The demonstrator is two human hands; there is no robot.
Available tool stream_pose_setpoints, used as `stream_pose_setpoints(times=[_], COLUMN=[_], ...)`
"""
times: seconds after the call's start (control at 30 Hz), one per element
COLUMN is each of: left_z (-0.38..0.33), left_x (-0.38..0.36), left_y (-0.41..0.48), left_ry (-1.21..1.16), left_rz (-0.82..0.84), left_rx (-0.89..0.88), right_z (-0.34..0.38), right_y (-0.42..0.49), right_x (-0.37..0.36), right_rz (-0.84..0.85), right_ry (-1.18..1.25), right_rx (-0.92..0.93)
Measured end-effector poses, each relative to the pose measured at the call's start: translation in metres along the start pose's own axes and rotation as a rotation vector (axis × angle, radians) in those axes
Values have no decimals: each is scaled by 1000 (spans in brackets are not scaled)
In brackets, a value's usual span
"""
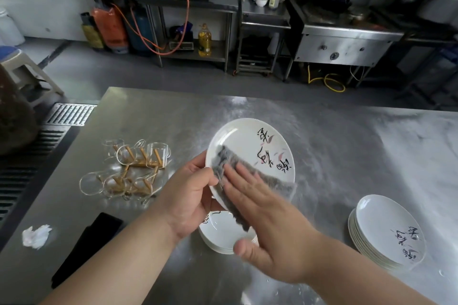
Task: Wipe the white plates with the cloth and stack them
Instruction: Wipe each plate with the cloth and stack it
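Black brush-script characters across the held white plate [245,138], set among small pink petal marks; strokes too loose to read. Same script on the top plate of the right stack [381,218], and partly showing on the near stack [220,233]. Label on the yellow oil bottle [205,41] too small to read.

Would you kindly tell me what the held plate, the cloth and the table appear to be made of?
The plate looks like glazed white ceramic, possibly melamine: smooth, glossy, with black brushwork. The cloth seems a grey fuzzy fabric, judging by its soft ragged edges. The table looks like brushed stainless steel: dull grey sheen, blurred reflections.
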State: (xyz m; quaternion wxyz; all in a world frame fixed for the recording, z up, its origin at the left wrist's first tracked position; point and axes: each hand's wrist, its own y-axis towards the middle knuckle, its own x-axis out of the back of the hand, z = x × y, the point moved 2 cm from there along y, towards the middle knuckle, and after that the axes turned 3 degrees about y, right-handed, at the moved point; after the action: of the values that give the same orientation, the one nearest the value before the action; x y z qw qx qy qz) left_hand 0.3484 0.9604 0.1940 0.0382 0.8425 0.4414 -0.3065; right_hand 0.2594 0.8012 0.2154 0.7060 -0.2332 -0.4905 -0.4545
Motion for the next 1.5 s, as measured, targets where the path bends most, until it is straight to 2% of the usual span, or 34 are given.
stream_pose_setpoints(times=[0.07,0.2,0.33,0.4,0.6,0.7,0.83,0.9,1.03,1.2,1.3,1.43,1.5], left_z=[5,10,-1,-2,4,3,6,10,15,10,13,14,11], left_x=[1,-5,-3,0,-3,-11,-15,-14,-19,-16,-14,-17,-18], left_y=[-2,-6,-2,-2,-9,-9,-7,-9,-12,-8,-11,-10,-7], left_ry=[0,47,-22,-36,27,6,-18,-29,3,-101,-106,-101,-116], left_rz=[7,28,-21,-39,-59,-51,-81,-82,-49,-106,-107,-97,-110], left_rx=[21,44,-13,-21,-33,-43,-36,-36,-29,-41,-34,-49,-64], right_z=[-3,-13,13,18,-18,-5,18,6,-20,7,-3,-30,-23], right_y=[-3,14,1,-10,1,-1,-21,-19,-2,-30,-34,-13,-14], right_x=[1,30,3,-10,25,13,-23,-12,30,-13,-8,37,33], right_rz=[28,-32,-26,7,-43,-102,-53,-77,-126,-75,-34,-36,-33], right_ry=[-83,-165,-161,-178,-200,-181,-190,-217,-254,-210,-247,-348,-337], right_rx=[-14,-180,-4,0,-346,-271,-60,-97,-285,-43,-99,-332,-306])
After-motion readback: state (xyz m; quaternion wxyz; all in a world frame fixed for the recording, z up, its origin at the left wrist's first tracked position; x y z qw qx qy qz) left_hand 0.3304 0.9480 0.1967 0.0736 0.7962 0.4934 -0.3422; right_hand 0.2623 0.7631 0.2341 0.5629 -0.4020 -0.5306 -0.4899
